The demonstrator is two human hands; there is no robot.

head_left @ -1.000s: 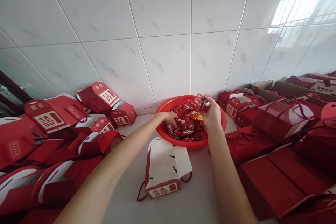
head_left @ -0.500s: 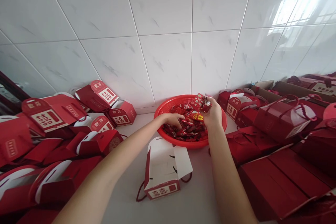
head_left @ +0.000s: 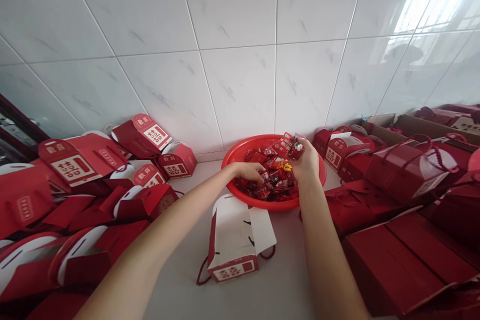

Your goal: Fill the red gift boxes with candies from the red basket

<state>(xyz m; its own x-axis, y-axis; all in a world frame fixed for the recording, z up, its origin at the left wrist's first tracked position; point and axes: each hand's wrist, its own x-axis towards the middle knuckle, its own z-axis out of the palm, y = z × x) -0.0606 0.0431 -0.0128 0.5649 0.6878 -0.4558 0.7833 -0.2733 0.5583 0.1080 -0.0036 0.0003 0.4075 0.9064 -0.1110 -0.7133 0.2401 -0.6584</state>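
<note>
A red plastic basket [head_left: 240,148] holds a heap of wrapped candies [head_left: 275,187], mostly red with one bright yellow wrapper. My right hand [head_left: 306,160], over the basket's right side, is closed around several wrapped candies [head_left: 288,145] whose red and silvery wrappers stick out past the fingers. My left hand [head_left: 250,172] reaches into the left part of the basket. Its fingers curl down among the candies, and what they pinch is hidden. In front of the basket stands an opened red-and-white gift box [head_left: 232,240], flaps folded out, with dark red cord handles.
Many red gift boxes [head_left: 80,162] are piled on the left. More red boxes with cord handles [head_left: 407,165] crowd the right, beside a brown carton [head_left: 408,127]. A white tiled wall [head_left: 236,95] rises behind the pale tabletop [head_left: 277,290].
My left hand's fingers have shifted slightly among the candies. My right hand keeps its handful in nearly the same place. The whole view has moved a little.
</note>
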